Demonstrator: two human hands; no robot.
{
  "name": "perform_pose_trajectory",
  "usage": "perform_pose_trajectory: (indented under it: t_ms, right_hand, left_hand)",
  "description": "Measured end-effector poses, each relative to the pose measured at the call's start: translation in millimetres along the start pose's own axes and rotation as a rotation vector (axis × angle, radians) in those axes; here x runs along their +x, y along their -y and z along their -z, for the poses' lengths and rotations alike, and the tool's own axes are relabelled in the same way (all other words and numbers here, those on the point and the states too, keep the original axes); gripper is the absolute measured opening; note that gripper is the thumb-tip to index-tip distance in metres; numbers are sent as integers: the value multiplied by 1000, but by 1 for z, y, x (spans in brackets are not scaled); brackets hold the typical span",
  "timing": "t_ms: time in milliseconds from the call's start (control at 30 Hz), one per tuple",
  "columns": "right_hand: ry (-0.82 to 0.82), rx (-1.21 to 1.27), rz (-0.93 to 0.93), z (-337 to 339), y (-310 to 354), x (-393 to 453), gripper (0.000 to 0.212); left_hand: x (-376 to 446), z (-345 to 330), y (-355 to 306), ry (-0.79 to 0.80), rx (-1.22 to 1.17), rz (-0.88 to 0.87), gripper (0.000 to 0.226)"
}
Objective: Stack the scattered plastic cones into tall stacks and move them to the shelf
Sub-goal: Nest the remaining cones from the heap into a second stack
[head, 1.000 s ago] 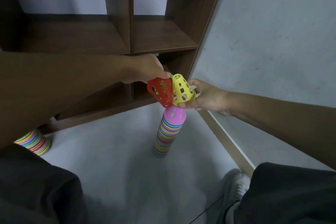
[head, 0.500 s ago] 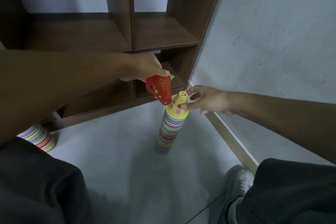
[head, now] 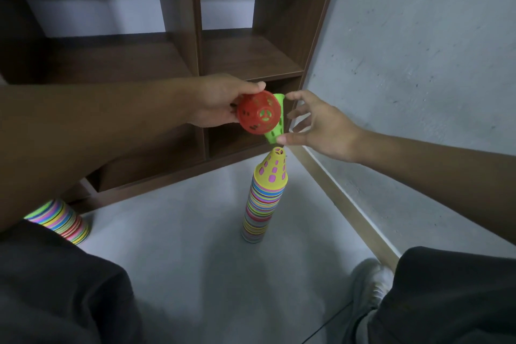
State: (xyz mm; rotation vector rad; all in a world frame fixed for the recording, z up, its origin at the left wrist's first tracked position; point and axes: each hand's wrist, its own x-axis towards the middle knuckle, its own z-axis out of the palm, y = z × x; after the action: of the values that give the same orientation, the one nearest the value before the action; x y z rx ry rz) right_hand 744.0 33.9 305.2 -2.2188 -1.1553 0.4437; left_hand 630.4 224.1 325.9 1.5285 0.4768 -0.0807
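Observation:
A tall stack of coloured cones (head: 262, 204) stands on the grey floor, topped by a yellow cone (head: 272, 169). Above it my left hand (head: 220, 105) grips a red perforated cone (head: 258, 113) with a green cone (head: 276, 123) nested against it. My right hand (head: 318, 123) pinches the green cone's rim between thumb and fingertips. A second, shorter stack (head: 62, 220) leans at the lower left, partly hidden by my arm.
A brown wooden shelf (head: 245, 56) with several open compartments stands behind the stack. A grey wall (head: 418, 64) with a pale baseboard (head: 343, 204) runs along the right. My knees and one shoe (head: 368, 285) fill the bottom.
My right hand left the yellow cone on the tall stack and rose to the green cone. My left hand turned the red cone so its tip faces me.

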Motion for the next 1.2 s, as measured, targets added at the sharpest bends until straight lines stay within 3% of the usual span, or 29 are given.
perform_pose_trajectory:
  t_ms: [67, 133, 233, 367, 533, 767, 967, 1200]
  right_hand:
    - [-5, 21, -31, -2, 1, 0, 96]
    - [-27, 41, -38, -6, 0, 1, 91]
    - [-82, 149, -58, -9, -4, 5, 71]
    - [-138, 203, -57, -5, -12, 11, 28]
    - [-156, 28, 5, 11, -20, 10, 13]
    - [-71, -275, 52, 25, -18, -6, 24]
    - [-74, -336, 69, 24, -10, -8, 18]
    - [81, -447, 67, 4, -9, -4, 26]
  left_hand:
    - [-2, 1, -3, 9, -68, 10, 41]
    - [-3, 1, -3, 3, -132, 17, 40]
    - [-2, -2, -4, 25, -211, 26, 40]
    - [-1, -4, -6, 9, -238, 38, 39]
    - [-1, 3, -5, -35, -164, 47, 33]
    - [3, 15, 4, -204, 10, 103, 38]
    - [2, 14, 1, -263, -50, 64, 35]
    - [2, 13, 2, -250, -94, 66, 32]
